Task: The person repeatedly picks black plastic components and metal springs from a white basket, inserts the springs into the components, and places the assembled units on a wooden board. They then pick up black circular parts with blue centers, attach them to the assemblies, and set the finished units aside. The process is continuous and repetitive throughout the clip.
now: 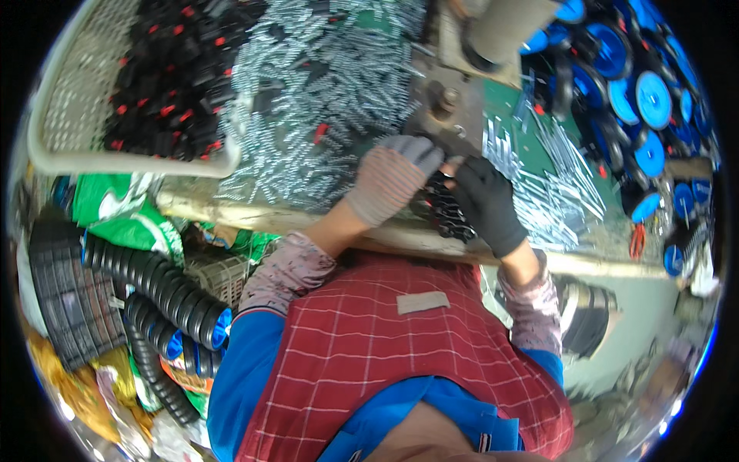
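My left hand (394,175), in a pale striped glove with grey fingertips, is closed at the near edge of the metal press fixture (446,115). My right hand (488,202), in a black glove, is closed just beside it, the fingers of both nearly meeting. What they pinch is hidden by the fingers. Below and between the hands lies a cluster of black parts with shiny metal bits (453,219), close to the bench edge. A heap of metal springs (323,85) spreads to the left, and loose metal pins (550,173) lie to the right.
A white plastic basket (138,162) at the far left holds black parts with red pieces. Blue-centred black wheels (653,100) pile up at the right. A grey cylinder (508,31) stands above the fixture. Red-handled pliers (637,241) lie near the bench's wooden front edge (254,214). Stacked wheels (154,281) sit lower left.
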`<state>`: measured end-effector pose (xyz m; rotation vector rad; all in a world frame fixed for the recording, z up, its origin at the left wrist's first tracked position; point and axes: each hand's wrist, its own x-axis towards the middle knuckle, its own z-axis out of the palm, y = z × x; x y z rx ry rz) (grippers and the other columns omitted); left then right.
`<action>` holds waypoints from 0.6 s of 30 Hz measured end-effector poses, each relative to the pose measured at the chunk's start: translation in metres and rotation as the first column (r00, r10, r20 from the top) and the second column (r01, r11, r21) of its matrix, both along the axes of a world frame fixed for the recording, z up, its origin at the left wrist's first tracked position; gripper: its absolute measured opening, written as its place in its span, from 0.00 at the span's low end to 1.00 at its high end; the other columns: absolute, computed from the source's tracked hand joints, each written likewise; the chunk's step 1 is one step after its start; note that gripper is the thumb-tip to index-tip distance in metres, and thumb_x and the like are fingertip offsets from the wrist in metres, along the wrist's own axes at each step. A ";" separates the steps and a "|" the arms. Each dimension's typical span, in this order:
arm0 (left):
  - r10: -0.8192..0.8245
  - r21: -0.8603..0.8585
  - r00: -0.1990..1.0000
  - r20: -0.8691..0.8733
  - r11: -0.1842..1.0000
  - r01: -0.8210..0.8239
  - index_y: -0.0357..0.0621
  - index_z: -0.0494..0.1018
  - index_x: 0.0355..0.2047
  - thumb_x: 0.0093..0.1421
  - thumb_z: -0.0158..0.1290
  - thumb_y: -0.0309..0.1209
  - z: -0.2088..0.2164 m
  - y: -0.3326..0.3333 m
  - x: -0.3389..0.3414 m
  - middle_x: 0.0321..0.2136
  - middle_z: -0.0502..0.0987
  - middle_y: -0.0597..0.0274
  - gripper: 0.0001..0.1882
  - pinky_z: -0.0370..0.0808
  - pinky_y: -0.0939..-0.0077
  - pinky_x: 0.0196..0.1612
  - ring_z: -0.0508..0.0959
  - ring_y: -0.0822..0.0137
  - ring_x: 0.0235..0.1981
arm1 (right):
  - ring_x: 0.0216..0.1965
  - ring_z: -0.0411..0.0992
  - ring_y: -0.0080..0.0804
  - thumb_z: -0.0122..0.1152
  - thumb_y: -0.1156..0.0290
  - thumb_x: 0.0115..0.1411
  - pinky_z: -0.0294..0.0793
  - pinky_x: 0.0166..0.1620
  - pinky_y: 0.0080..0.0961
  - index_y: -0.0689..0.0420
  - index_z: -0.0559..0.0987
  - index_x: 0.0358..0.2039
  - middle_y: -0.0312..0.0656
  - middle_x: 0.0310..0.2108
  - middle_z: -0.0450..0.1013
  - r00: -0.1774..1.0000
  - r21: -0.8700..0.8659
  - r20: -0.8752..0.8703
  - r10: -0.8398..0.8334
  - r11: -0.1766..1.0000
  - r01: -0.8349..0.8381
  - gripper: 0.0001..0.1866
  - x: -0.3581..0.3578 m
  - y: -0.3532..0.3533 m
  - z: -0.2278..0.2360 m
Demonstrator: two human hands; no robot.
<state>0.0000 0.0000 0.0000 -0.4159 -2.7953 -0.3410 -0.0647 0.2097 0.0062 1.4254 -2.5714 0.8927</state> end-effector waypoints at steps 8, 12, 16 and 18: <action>0.338 0.201 0.923 -0.183 0.932 -0.302 0.46 0.75 0.49 0.61 0.57 0.32 0.020 -0.080 0.025 0.42 0.77 0.54 0.15 0.76 0.58 0.46 0.77 0.53 0.44 | 0.40 0.77 0.49 0.68 0.71 0.56 0.76 0.41 0.38 0.55 0.80 0.46 0.47 0.39 0.76 0.979 -0.102 0.187 0.082 0.993 -0.064 0.16 -0.013 -0.044 0.053; 0.710 0.191 0.704 -0.002 0.691 -0.697 0.45 0.75 0.51 0.63 0.56 0.37 0.022 -0.176 0.034 0.44 0.79 0.49 0.18 0.77 0.59 0.44 0.80 0.48 0.43 | 0.40 0.76 0.48 0.64 0.72 0.60 0.75 0.40 0.37 0.54 0.79 0.48 0.47 0.40 0.76 0.940 0.034 0.073 0.332 0.942 -0.335 0.14 -0.038 -0.122 0.061; 0.751 0.027 0.636 0.175 0.642 -0.766 0.44 0.73 0.54 0.58 0.60 0.46 0.005 -0.224 0.020 0.51 0.76 0.45 0.28 0.74 0.52 0.53 0.77 0.45 0.50 | 0.39 0.75 0.48 0.63 0.71 0.58 0.76 0.39 0.39 0.51 0.78 0.49 0.45 0.40 0.75 0.872 -0.062 -0.223 0.435 0.887 -0.458 0.17 -0.074 -0.268 0.031; 0.747 -0.037 0.650 0.139 0.660 -0.750 0.44 0.73 0.54 0.57 0.61 0.47 0.000 -0.230 0.015 0.53 0.74 0.47 0.29 0.73 0.53 0.54 0.76 0.44 0.51 | 0.40 0.76 0.47 0.64 0.71 0.55 0.77 0.39 0.38 0.51 0.78 0.48 0.44 0.41 0.76 0.822 0.052 -0.261 0.506 0.858 -0.512 0.18 -0.089 -0.332 0.020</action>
